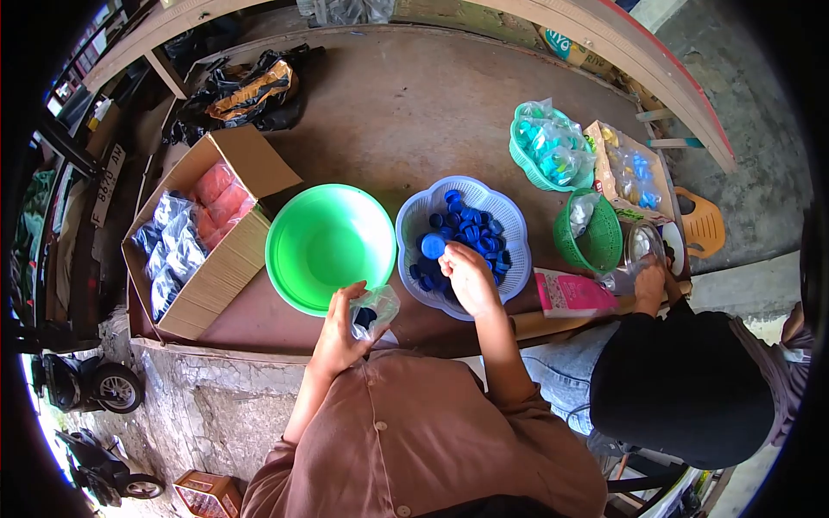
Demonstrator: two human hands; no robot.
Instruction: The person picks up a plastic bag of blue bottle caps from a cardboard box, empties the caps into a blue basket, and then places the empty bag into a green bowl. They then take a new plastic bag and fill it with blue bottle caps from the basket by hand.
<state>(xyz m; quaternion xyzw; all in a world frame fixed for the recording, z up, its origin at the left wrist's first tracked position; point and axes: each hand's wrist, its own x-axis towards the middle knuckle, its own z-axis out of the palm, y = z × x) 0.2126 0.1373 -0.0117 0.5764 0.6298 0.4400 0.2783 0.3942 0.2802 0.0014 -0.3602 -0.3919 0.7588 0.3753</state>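
Note:
My left hand [338, 335] is closed on a clear plastic bag [380, 304], in front of the green basin [285, 246]. Something dark blue shows inside the bag. My right hand [469, 278] pinches a blue bottle cap [433, 246] above the lavender basket [508, 207]. Several loose dark blue caps [471, 226] lie in that basket. The green basin stands just left of the basket, and its bottom shows bare.
At left, a cardboard box [220, 268] holds bags of blue and coral items. A black plastic bag [259, 95] lies behind it. To the right are a turquoise basket [525, 160], a green basket [566, 242], a pink packet [570, 293] and a co-worker's hand [649, 281].

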